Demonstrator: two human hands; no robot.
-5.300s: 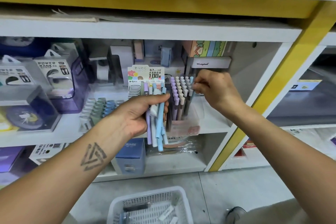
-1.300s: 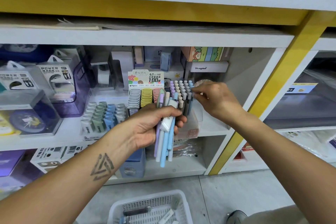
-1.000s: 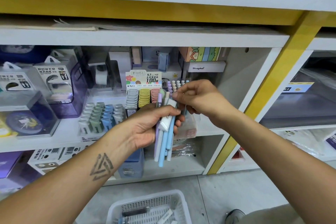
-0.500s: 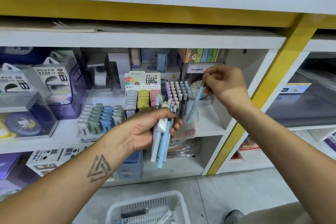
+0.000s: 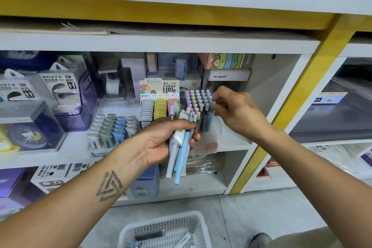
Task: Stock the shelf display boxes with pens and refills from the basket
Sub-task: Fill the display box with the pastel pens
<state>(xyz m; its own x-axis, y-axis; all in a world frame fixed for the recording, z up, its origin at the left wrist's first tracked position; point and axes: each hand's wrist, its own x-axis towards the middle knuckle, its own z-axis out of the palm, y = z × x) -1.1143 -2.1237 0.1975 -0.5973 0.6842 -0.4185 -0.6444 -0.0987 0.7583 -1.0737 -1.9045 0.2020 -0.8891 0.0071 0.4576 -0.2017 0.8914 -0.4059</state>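
My left hand grips a bundle of pastel pens, blue, white and lilac, in front of the shelf. My right hand pinches the top of a light blue pen that stands at the right edge of the clear pen display box. That box holds several upright lilac, beige and blue pens. Next to it on the left stands a refill display box with grey, yellow and pink packs. The white basket sits on the floor below, with a few items inside.
Power bank boxes and clear cases fill the shelf's left side. A tray of small green and blue items stands left of the refills. A yellow upright post bounds the shelf bay on the right. A shoe shows on the floor.
My right hand took one blue pen from the bundle, lifted it, and has now lowered it into the right side of the pen display box. The left hand stayed nearly still.
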